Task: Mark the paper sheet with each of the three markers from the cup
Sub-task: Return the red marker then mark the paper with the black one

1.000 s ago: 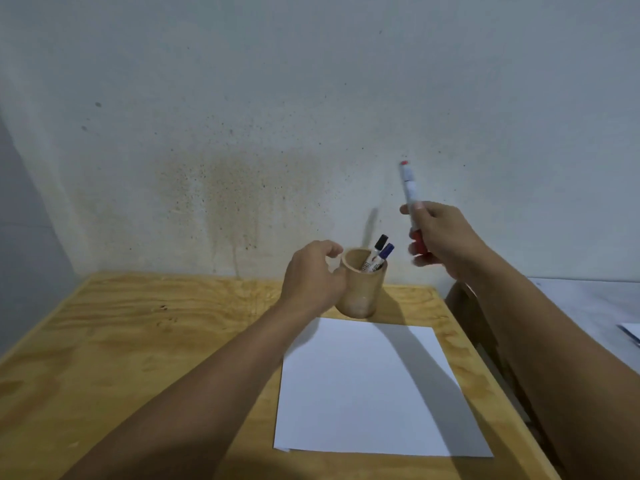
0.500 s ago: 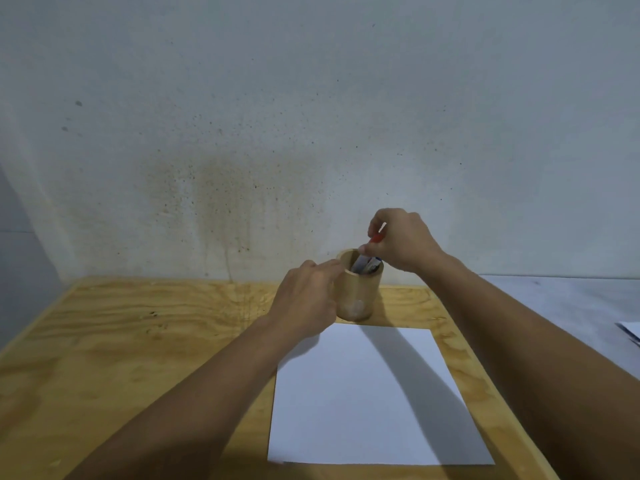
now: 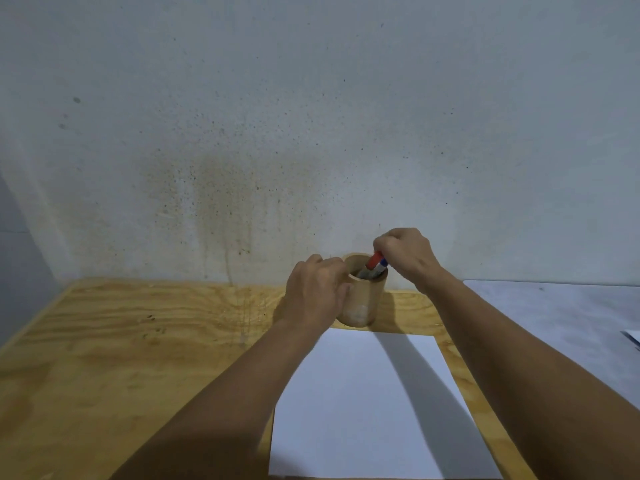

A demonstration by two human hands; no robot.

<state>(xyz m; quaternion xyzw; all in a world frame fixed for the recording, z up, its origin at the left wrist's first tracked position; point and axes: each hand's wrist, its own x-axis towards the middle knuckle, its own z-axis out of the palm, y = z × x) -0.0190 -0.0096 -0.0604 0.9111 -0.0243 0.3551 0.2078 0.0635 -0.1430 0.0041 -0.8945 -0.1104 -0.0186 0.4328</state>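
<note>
A wooden cup [image 3: 360, 306] stands on the table near the wall, just behind a white paper sheet [image 3: 363, 410] that shows no marks. My left hand [image 3: 315, 292] wraps around the cup's left side. Above the cup's rim, my right hand [image 3: 405, 254] pinches the top of a red-capped marker [image 3: 374, 261], which stands in the cup. A blue-capped marker [image 3: 383, 262] leans right beside it in the cup. A third marker is not clearly visible; only grey barrels show inside the rim.
The plywood table [image 3: 138, 341] runs up to a stained white wall at the back. A grey surface [image 3: 554, 323] adjoins the table on the right, with a corner of something white and blue [image 3: 632, 339] at the frame's edge.
One second ago my right hand held the red marker up in the air, right of the cup. It has since brought the marker down into the cup. My left hand stayed on the cup.
</note>
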